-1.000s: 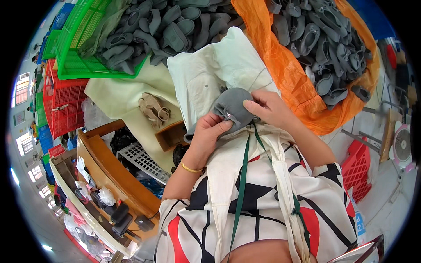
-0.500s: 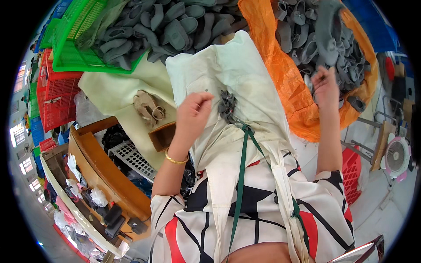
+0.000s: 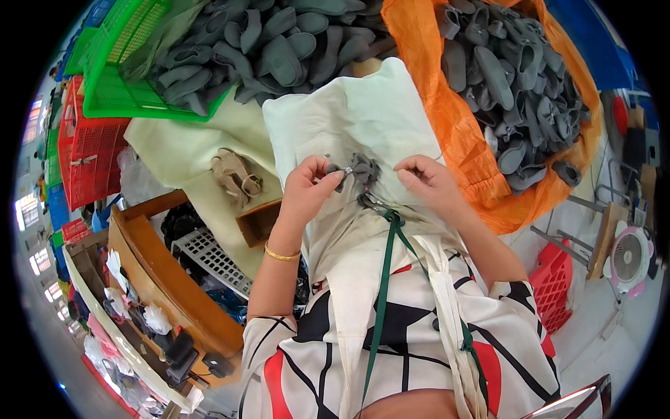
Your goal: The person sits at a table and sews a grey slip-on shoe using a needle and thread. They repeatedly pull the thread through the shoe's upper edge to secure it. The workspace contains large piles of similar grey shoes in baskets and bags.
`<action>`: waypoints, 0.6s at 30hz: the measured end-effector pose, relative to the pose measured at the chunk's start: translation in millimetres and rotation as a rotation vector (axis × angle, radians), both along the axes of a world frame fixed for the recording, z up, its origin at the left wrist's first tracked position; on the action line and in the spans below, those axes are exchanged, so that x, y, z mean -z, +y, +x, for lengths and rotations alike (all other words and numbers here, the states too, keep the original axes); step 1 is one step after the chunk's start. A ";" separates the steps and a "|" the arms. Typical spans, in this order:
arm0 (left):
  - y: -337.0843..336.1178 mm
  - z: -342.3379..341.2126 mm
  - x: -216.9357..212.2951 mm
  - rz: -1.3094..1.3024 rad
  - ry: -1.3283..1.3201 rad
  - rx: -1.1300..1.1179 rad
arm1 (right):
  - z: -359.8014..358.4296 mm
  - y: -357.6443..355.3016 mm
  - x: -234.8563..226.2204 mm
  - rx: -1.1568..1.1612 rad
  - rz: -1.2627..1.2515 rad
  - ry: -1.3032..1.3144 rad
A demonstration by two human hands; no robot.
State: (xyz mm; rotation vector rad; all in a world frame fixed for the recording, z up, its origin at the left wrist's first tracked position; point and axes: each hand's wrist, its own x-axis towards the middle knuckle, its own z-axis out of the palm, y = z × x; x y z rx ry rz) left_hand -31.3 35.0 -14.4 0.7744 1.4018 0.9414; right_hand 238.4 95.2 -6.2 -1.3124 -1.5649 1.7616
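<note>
A small grey fabric bow [image 3: 364, 167] with a shiny bit at its left end lies on the pale white cloth [image 3: 363, 112] spread over my lap. My left hand [image 3: 308, 190] pinches the bow's left end between thumb and fingers. Just to the bow's right is my right hand [image 3: 431, 179], fingertips drawn together and a little apart from the bow. I cannot tell if anything small is between them. A dark green strap [image 3: 382, 279] runs from below the bow down my front.
An orange sack [image 3: 460, 140] of grey shoe pieces [image 3: 509, 70] sits at right. More grey pieces [image 3: 265, 42] spill from a green crate [image 3: 118, 77]. A red crate [image 3: 91, 146], beige straps [image 3: 237, 178], a wooden bench [image 3: 160, 272] stand left; a fan [image 3: 628, 255] right.
A second ago both hands held a grey shoe piece. My right hand then reached up to the orange sack and has come back beside the bow; the shoe piece is gone from my hands.
</note>
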 end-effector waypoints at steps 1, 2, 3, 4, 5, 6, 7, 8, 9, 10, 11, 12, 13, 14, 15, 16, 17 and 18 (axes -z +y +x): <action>-2.6 1.9 -5.2 0.028 -0.098 -0.044 | -7.6 -0.5 -1.1 -0.030 -0.009 0.026; -5.0 7.3 -13.0 0.056 -0.195 -0.084 | -15.1 -1.1 -2.2 -0.059 -0.018 0.052; -7.6 9.2 -18.2 0.085 -0.292 -0.122 | -22.9 -2.1 -3.6 -0.084 -0.027 0.078; -11.2 9.4 -18.3 0.087 -0.320 -0.071 | -29.0 -3.7 -7.2 -0.068 -0.075 0.138; -12.3 11.7 -17.8 0.071 -0.288 -0.044 | -32.9 -4.9 -7.2 -0.087 -0.098 0.128; -17.7 13.2 -18.7 0.056 -0.256 -0.013 | -38.0 -7.2 -3.5 -0.101 -0.121 0.120; -19.7 18.1 -16.3 0.057 -0.239 0.027 | -39.2 -5.6 -1.2 -0.107 -0.129 0.094; -22.8 20.6 -12.1 0.072 -0.246 0.021 | -41.2 -6.5 -0.4 -0.112 0.049 0.094; -25.4 23.1 -10.2 0.085 -0.256 0.018 | -41.3 -7.6 -3.6 -0.120 0.224 0.083; -25.3 25.7 -13.7 0.058 -0.202 0.047 | -40.8 -7.4 -8.9 -0.132 0.275 0.062; -27.1 25.9 -18.3 0.027 -0.135 0.065 | -41.3 -9.0 -12.6 -0.152 0.316 0.053; -28.7 26.1 -8.0 0.011 -0.140 0.110 | -38.6 -11.3 -12.4 -0.132 0.336 0.055; -29.1 27.8 -7.5 0.028 -0.131 0.120 | -36.7 -12.3 -13.2 -0.116 0.351 0.062; -28.7 29.9 -7.7 0.046 -0.124 0.127 | -34.2 -13.0 -14.3 -0.102 0.366 0.068; -26.9 32.5 -7.8 0.065 -0.118 0.131 | -31.1 -13.6 -15.3 -0.092 0.381 0.074; -26.5 33.2 -6.3 0.084 -0.120 0.148 | -30.5 -16.4 -13.4 -0.067 0.410 0.072; -25.7 34.5 -5.8 0.078 -0.124 0.149 | -29.6 -18.4 -11.6 -0.043 0.396 0.074; -24.6 36.1 -5.6 0.073 -0.129 0.148 | -28.4 -19.5 -10.0 -0.022 0.382 0.074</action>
